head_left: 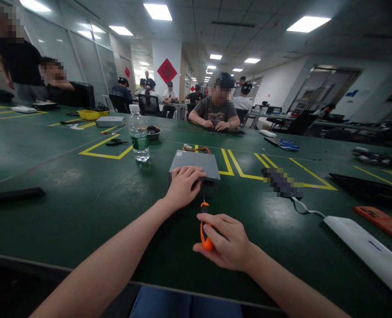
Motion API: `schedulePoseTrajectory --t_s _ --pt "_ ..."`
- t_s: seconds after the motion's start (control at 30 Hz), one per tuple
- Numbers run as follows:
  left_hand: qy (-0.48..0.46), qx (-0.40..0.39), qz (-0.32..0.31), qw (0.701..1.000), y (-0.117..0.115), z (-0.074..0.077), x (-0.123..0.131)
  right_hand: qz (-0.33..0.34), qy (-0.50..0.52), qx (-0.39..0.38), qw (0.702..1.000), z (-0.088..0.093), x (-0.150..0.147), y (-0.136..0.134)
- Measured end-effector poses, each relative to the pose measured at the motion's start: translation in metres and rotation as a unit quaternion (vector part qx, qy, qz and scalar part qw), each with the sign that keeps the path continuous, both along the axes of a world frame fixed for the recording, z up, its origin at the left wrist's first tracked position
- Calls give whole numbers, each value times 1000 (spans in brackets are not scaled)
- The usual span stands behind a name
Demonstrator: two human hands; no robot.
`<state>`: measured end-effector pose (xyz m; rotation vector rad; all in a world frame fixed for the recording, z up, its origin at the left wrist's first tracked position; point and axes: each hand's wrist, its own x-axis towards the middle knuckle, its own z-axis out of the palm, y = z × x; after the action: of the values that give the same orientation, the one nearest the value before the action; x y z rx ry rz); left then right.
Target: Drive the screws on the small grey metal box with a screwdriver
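Note:
A grey metal computer power supply unit (197, 160) lies on the green table in front of me, with a bundle of coloured cables (196, 149) at its far side. My left hand (184, 185) grips its near left edge, fingers across the top and thumb down by the front face. In my right hand (227, 238) is an orange and black screwdriver (205, 227), held by its handle between thumb and fingers. The shaft points away from me toward the unit's near face, close to my left thumb. Whether the tip touches a screw I cannot tell.
A water bottle (138, 134) stands left of the unit, near a metal bowl (154, 133). To the right lie a white power bank (364, 247) with a cable, an orange phone (383, 223) and a blurred-out device (282, 182). Across the table sits a person (215, 110).

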<state>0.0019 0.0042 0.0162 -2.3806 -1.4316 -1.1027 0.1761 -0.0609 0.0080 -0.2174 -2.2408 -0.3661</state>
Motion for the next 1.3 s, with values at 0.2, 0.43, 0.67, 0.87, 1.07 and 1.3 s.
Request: schedulePoseTrajectory --t_s 0.2,0.43,0.67,0.87,1.07,1.3 --pt "0 0 -2 1000 0 0 0 8 -51 -28 998 4 0 -2" --pt "2 -6 4 1000 0 0 0 -8 -6 9 1000 3 1 0" --pt "0 -5 0 1000 -1 1 0 7 -42 -37 998 1 0 -1" --pt "-1 0 -2 1000 -1 0 0 -11 -39 -10 999 6 0 -1" --pt "0 -5 -1 1000 0 0 0 4 -22 -39 999 0 -1 1" --pt "-1 -10 -3 1000 -1 2 -1 -12 -69 -23 997 6 -1 -3"
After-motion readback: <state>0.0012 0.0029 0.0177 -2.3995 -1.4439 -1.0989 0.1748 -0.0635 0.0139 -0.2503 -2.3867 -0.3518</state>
